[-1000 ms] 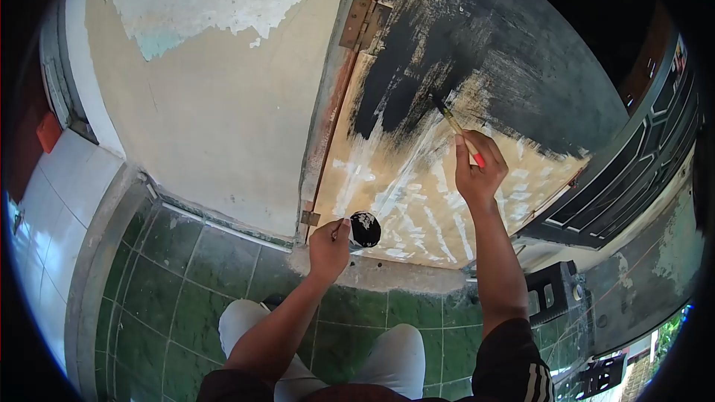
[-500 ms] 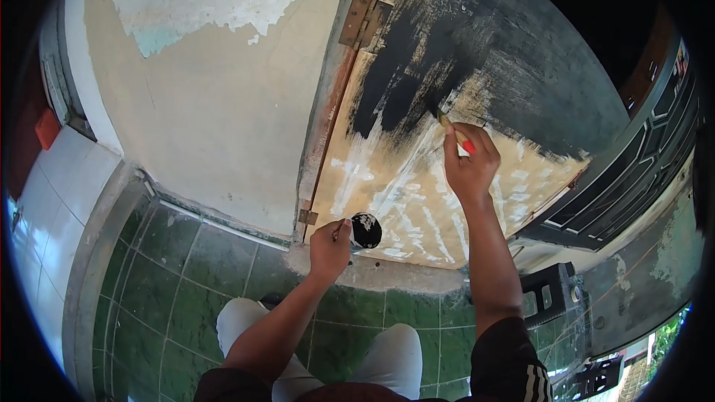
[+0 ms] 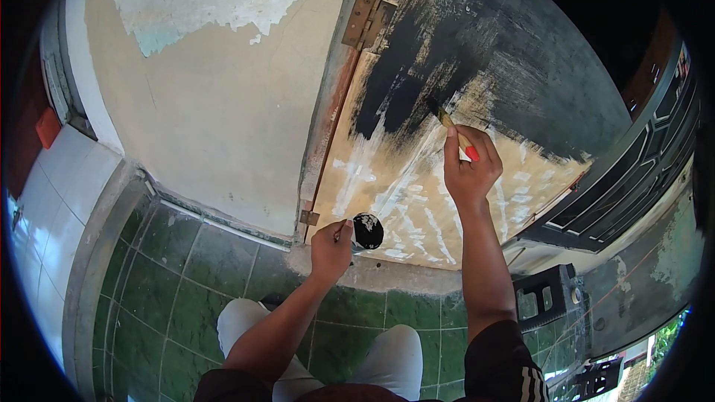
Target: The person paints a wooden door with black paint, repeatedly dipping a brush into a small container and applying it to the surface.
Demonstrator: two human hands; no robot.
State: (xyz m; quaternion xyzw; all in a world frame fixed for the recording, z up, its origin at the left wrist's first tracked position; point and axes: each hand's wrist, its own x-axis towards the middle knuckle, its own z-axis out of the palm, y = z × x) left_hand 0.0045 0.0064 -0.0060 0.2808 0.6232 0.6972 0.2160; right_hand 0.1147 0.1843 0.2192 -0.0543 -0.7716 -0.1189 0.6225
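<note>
Two hinges [image 3: 360, 21], green tiles [image 3: 153, 279], left grip [image 3: 331, 250] clasping paint cup [image 3: 368, 232], right grip [image 3: 474, 171] pinching paintbrush [image 3: 445, 118]

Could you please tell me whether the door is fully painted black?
The door is partly black: its lower area shows tan and white.

Cup [image 3: 359, 245] — left of brush [image 3: 445, 117]

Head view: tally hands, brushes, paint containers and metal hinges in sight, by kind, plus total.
Left hand and right hand: 2
Brush: 1
Paint container: 1
Upper hinge and lower hinge: 2
Total: 6
</note>
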